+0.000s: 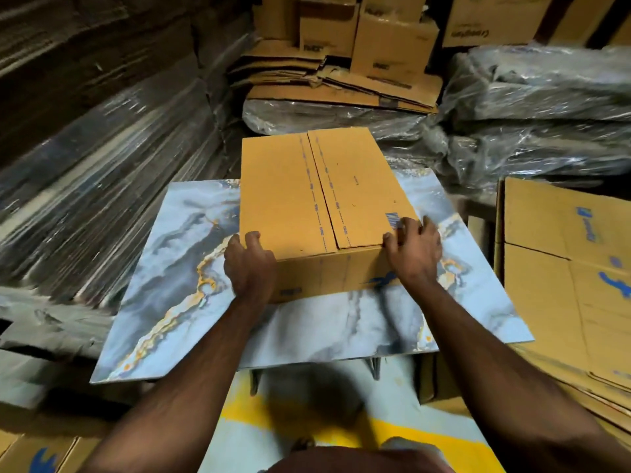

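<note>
Lower frame: both forearms reach up toward centre. Left hand (251, 268) clamps near-left corner of box (307, 192), thumb on top edge. Right hand (415, 250) curls over near-right corner.

Box sits mid-frame on marbled bench (177, 268). Long axis runs away from person, toward upper centre. Hands level, neither nearer.

Hidden: far end, underside, left fingers. Centre seam taped or not, cannot tell.

Beyond, upper centre: flattened cartons (341, 87).

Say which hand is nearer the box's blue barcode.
Right. The right hand grips the brown cardboard box beside the blue barcode; the left hand grips the opposite near corner.
</note>
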`<action>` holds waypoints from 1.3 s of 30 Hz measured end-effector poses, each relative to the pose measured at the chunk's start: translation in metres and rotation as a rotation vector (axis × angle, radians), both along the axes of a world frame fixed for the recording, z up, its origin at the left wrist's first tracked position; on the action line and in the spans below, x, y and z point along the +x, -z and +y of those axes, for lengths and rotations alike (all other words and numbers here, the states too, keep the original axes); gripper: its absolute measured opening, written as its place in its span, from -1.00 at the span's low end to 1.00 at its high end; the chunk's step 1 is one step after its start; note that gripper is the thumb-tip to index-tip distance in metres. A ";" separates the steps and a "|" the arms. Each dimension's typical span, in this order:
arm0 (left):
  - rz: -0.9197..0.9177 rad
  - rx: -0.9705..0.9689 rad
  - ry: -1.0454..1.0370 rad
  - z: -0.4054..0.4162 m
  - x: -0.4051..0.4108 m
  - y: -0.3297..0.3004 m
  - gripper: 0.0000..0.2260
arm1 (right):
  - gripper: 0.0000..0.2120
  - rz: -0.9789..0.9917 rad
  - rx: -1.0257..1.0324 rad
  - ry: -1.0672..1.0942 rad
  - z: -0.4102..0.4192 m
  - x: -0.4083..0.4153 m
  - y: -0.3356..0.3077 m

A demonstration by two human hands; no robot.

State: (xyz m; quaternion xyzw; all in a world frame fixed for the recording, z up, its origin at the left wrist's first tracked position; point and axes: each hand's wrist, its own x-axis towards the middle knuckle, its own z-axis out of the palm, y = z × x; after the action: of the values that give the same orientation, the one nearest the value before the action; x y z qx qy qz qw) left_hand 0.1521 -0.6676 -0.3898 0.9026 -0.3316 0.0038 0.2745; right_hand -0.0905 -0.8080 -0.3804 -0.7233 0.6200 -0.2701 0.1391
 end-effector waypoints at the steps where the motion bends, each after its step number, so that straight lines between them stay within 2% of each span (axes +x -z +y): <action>1: -0.066 -0.006 0.009 -0.001 0.001 0.003 -0.68 | -0.63 0.015 -0.009 -0.027 0.001 0.001 -0.002; 4: -0.206 -0.011 0.010 -0.005 0.001 0.001 -0.77 | -0.61 0.057 -0.003 -0.106 -0.002 0.004 0.000; 7: -0.185 0.005 0.065 -0.013 0.000 -0.003 -0.74 | -0.62 0.068 0.022 -0.154 -0.003 -0.001 0.007; 10: -0.227 -0.068 0.236 -0.024 -0.013 -0.011 -0.70 | -0.63 0.035 -0.009 -0.198 -0.006 -0.010 0.012; 13: -0.294 -0.250 0.427 -0.041 -0.038 -0.019 -0.72 | -0.63 -0.161 -0.051 -0.183 -0.010 -0.018 0.014; 16: -0.298 -0.281 0.594 -0.058 -0.059 -0.028 -0.72 | -0.63 -0.456 0.023 0.008 -0.018 -0.030 0.018; 18: -0.312 -0.163 0.646 -0.068 -0.069 -0.030 -0.58 | -0.60 -0.675 0.241 0.189 -0.025 -0.039 0.017; 20: -0.298 0.091 0.678 -0.075 -0.074 -0.028 -0.35 | -0.43 -0.909 0.504 0.303 -0.032 -0.048 0.024; 22: -0.266 0.354 0.699 -0.080 -0.077 -0.021 -0.18 | -0.26 -1.032 0.722 0.334 -0.036 -0.059 0.040; 23: -0.273 0.427 0.697 -0.081 -0.078 -0.016 -0.14 | -0.22 -1.063 0.802 0.333 -0.035 -0.063 0.048; 24: -0.303 0.456 0.691 -0.081 -0.078 -0.011 -0.12 | -0.21 -1.086 0.872 0.337 -0.034 -0.066 0.055; 27: -0.408 0.418 0.665 -0.080 -0.080 -0.002 -0.16 | -0.36 -1.029 1.016 0.349 -0.032 -0.065 0.072; 34: -0.477 0.458 0.655 -0.081 -0.079 -0.001 -0.17 | -0.36 -0.880 1.071 0.261 -0.041 -0.045 0.053; 36: -0.464 0.477 0.657 -0.079 -0.074 -0.005 -0.16 | -0.27 -0.936 1.120 0.327 -0.047 -0.046 0.053; 39: -0.367 0.449 0.649 -0.079 -0.058 -0.026 -0.17 | -0.10 -1.020 1.136 0.296 -0.059 -0.047 0.048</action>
State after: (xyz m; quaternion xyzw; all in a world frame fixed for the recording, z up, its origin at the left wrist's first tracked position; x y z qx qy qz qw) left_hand 0.0941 -0.7469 -0.3636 0.7733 -0.6339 0.0056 -0.0052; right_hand -0.1379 -0.8674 -0.4287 -0.2369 0.6129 -0.2261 0.7191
